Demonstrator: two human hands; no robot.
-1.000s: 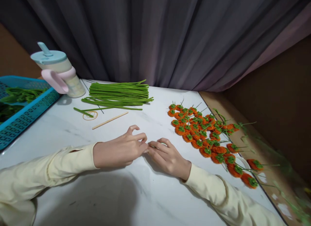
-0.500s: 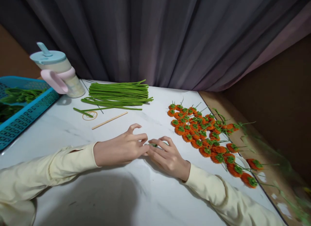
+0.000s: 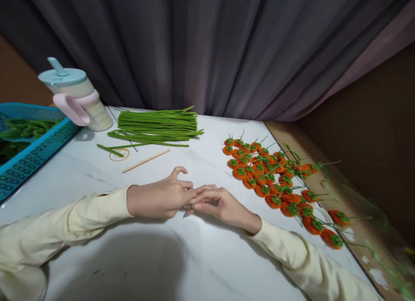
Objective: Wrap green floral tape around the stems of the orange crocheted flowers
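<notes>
My left hand (image 3: 160,198) and my right hand (image 3: 223,207) meet over the table, their fingertips pressed together. Both hands are closed, and whatever sits between the fingertips is hidden. On the left hand the index finger is raised and curled, apart from the pinch. Beyond my hands lies a thin wooden stick (image 3: 145,161). Behind it is a bundle of green pipe cleaners (image 3: 158,125), with loose ones (image 3: 112,150) crossing a yellow rubber band (image 3: 114,156). Right of my hands is a cluster of small orange persimmon-like pieces (image 3: 259,168) with green tops and thin stems.
A blue perforated basket (image 3: 35,147) with green fuzzy pieces (image 3: 27,128) stands at the left. Beside it is a tumbler (image 3: 76,98) with a pink handle. A grey curtain (image 3: 194,50) hangs behind the white marbled table (image 3: 214,266).
My right hand has turned and its fingers have closed in against the left fingertips. A bit of green seen between the right fingers before is now hidden. The left hand has barely moved.
</notes>
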